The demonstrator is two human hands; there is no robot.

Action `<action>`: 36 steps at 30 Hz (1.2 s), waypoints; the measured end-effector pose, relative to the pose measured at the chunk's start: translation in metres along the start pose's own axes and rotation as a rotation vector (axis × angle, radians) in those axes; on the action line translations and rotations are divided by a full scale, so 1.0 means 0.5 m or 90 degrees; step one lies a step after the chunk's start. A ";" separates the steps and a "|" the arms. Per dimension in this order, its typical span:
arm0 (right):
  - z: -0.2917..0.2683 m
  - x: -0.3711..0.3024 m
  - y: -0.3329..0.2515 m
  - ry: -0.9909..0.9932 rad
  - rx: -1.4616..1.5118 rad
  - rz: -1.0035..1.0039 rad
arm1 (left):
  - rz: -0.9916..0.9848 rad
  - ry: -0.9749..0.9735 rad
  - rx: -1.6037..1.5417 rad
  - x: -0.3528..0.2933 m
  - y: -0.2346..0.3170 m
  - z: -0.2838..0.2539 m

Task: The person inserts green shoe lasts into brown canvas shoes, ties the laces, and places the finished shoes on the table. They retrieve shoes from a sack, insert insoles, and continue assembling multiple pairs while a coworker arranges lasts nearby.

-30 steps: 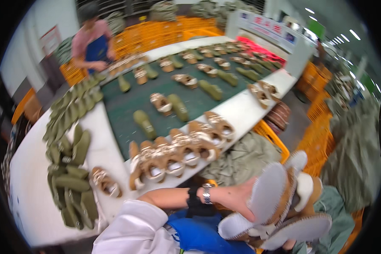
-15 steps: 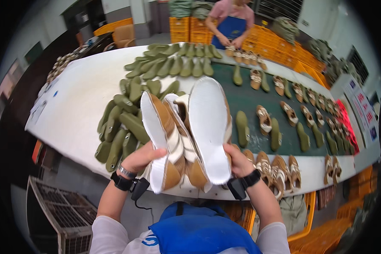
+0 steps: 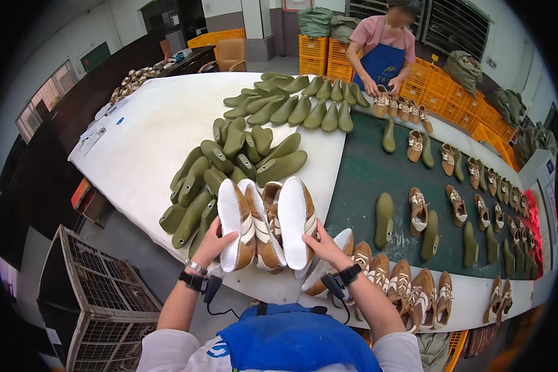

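Holding a bundle of tan-and-white shoes (image 3: 265, 226) upright between both hands, we press in from each side so the stack stays together, white soles outward. Our left hand (image 3: 214, 243) clamps the left shoe, our right hand (image 3: 324, 246) the right one, just above the near edge of the white tabletop (image 3: 142, 142). Just right sits a row of finished shoes (image 3: 409, 288). Beyond lie green shoe lasts (image 3: 242, 161), heaped within reach. Farther, a dark green belt (image 3: 366, 173) carries spaced shoes toward a co-worker (image 3: 384, 49).
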State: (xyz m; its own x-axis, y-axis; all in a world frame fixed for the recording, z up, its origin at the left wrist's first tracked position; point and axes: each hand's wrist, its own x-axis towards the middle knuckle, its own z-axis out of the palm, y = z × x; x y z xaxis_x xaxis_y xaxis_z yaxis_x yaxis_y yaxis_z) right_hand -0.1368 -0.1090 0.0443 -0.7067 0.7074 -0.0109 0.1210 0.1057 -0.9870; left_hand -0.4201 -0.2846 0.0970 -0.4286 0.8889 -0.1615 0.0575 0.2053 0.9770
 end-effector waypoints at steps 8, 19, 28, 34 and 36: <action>0.028 -0.040 -0.007 0.129 0.014 0.056 | 0.067 0.028 -0.008 -0.014 0.027 0.002; 0.055 -0.061 -0.040 0.188 -0.446 0.111 | -0.030 -0.134 -0.334 0.064 0.125 0.017; 0.097 -0.033 -0.307 -0.042 0.013 -0.081 | -0.092 -0.264 -0.504 0.132 0.204 0.136; -0.015 0.058 -0.284 0.052 0.094 -0.026 | 0.200 -0.005 -0.225 0.164 0.143 0.024; -0.076 0.133 -0.258 0.123 -0.162 0.043 | 0.199 0.068 0.090 0.143 0.096 -0.040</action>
State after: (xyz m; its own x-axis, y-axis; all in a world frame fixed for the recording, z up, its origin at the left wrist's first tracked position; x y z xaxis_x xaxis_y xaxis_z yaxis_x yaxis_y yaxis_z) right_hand -0.1727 -0.0491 0.1769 -0.5482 0.8361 -0.0206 0.3506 0.2074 -0.9133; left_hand -0.4660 -0.2197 0.1350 -0.4620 0.8715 0.1645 0.3211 -0.0085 0.9470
